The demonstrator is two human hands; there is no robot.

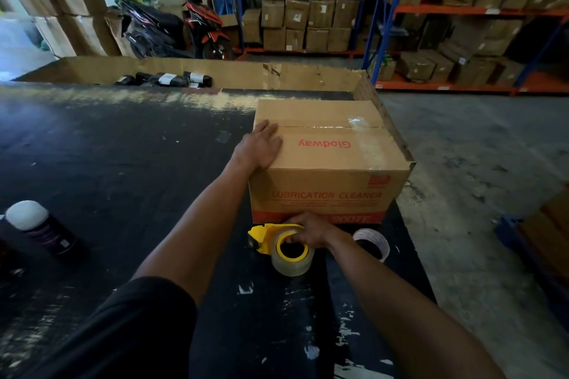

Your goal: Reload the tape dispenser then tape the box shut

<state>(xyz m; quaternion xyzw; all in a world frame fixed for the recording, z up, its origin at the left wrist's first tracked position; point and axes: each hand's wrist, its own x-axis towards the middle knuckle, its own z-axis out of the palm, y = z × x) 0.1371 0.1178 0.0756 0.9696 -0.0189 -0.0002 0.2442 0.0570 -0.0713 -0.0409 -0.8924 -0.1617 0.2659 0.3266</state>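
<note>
From the head view, my left hand (pixel 260 144) lies flat and spread on the top of the box (pixel 329 163), near its left edge beside the centre seam, gripping nothing. My right hand (pixel 311 229) is closed around the tape dispenser (pixel 264 235), which sits on the dark table (pixel 123 163) just in front of the box with a clear tape roll (pixel 292 255) mounted on it (an empty core (pixel 374 241) lies just to the right). The seam already shows some glossy tape. My worry is that the free tape end may stick back onto the roll, or that the box may slide if my left hand presses too lightly.
</note>
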